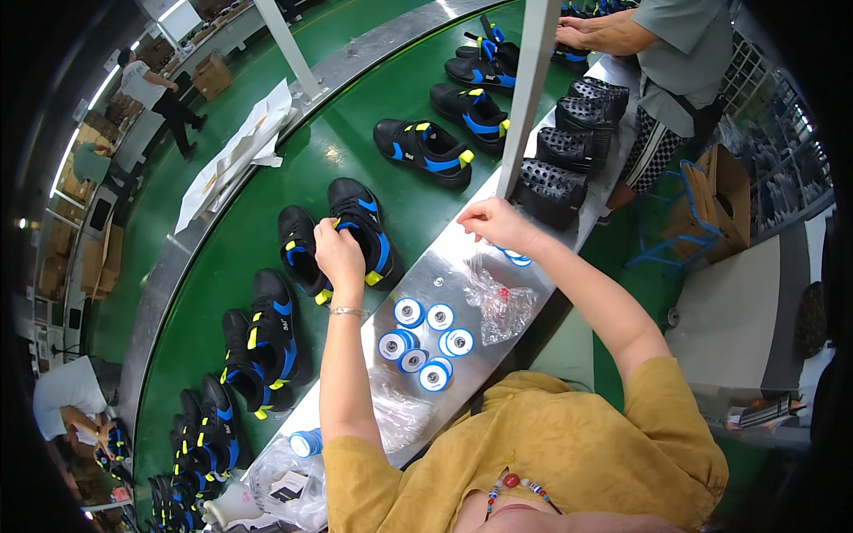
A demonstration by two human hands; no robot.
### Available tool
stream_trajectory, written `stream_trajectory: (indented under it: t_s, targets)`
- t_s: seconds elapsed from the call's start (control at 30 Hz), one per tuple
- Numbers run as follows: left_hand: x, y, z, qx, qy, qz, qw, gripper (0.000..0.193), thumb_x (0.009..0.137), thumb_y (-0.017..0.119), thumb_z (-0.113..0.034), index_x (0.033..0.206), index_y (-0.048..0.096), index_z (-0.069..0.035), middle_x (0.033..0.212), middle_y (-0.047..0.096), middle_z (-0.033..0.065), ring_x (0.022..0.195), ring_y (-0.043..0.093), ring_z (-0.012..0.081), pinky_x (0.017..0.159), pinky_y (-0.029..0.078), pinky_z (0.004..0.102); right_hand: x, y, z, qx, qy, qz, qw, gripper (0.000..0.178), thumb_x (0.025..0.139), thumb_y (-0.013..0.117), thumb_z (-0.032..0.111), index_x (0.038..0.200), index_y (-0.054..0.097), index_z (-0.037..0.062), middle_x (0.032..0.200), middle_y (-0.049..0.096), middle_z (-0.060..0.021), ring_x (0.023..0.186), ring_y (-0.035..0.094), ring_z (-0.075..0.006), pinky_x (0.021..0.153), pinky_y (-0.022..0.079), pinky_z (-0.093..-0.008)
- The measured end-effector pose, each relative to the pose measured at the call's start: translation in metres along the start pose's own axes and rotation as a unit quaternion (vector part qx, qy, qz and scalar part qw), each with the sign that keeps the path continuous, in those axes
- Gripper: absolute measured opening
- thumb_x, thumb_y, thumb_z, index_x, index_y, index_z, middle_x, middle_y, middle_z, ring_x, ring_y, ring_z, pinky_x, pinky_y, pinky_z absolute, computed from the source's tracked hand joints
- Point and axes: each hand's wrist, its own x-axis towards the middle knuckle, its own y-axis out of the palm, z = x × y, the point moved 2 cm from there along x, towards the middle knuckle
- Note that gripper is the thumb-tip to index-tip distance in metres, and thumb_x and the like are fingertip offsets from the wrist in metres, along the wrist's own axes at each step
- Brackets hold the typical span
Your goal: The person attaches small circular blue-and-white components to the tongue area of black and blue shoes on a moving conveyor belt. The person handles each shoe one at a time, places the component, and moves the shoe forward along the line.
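Now right at the pair of black shoes (369, 218) with the left hand (339, 255), bunched up; can't tell whether pinching anything. Curling the right hand (494, 220) just beside the pale post (530, 98), grip unclear, with blue-and-white rolls (413, 360) nearer the left wrist.

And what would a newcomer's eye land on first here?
Most likely the black shoes with blue and yellow trim, ranged along the curved green surface from lower left to top centre. Next, perhaps, the left hand over one pair, near the middle of the view. Then the blue-rimmed rolls, grouped on the metal bench just to the lower right.
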Motion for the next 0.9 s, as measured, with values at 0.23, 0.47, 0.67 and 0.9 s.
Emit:
stream_trajectory:
  t_s: [0.23,0.47,0.67,0.9]
  targets:
    - [-0.001,-0.020,-0.021,0.024,0.023,-0.009,0.999,0.026,0.083,0.060,-0.010,0.105,0.054,0.002,0.109,0.056,0.0202,0.101,0.055,0.0382,0.086,0.045,0.0428,-0.022,0.035,-0.024,-0.329,-0.049,-0.033,0.943,0.031,0.079,0.064,0.018,0.104,0.061,0.0002,0.094,0.067,-0.0190,0.085,0.065,-0.0341,0.074,0.051,-0.0442]
    - [-0.080,-0.028,-0.080,-0.063,0.161,0.062,0.983,0.019,0.080,0.061,-0.004,0.097,0.057,0.001,0.099,0.060,0.0171,0.094,0.056,0.0339,0.083,0.044,0.0439,-0.003,0.074,-0.043,-0.310,-0.063,-0.110,0.942,0.037,0.075,0.059,0.006,0.112,0.057,0.0026,0.089,0.065,-0.0195,0.087,0.064,-0.0355,0.074,0.050,-0.0465]
    - [-0.143,-0.013,-0.106,-0.175,0.248,0.239,0.922,0.021,0.084,0.055,-0.005,0.102,0.058,0.004,0.103,0.061,0.0220,0.094,0.060,0.0380,0.084,0.047,0.0447,0.007,0.053,-0.053,0.005,-0.046,-0.022,0.999,0.018,0.078,0.063,0.001,0.096,0.066,-0.0004,0.073,0.062,-0.0014,0.066,0.055,-0.0066,0.059,0.046,-0.0235]
    - [-0.169,0.013,-0.120,-0.127,0.312,0.273,0.901,0.047,0.085,0.059,-0.012,0.127,0.049,0.005,0.127,0.052,0.0243,0.122,0.047,0.0389,0.101,0.040,0.0432,0.004,0.051,-0.053,0.100,0.014,-0.027,0.995,0.016,0.082,0.065,0.015,0.088,0.069,-0.0002,0.078,0.067,-0.0078,0.069,0.061,-0.0127,0.059,0.047,-0.0277]
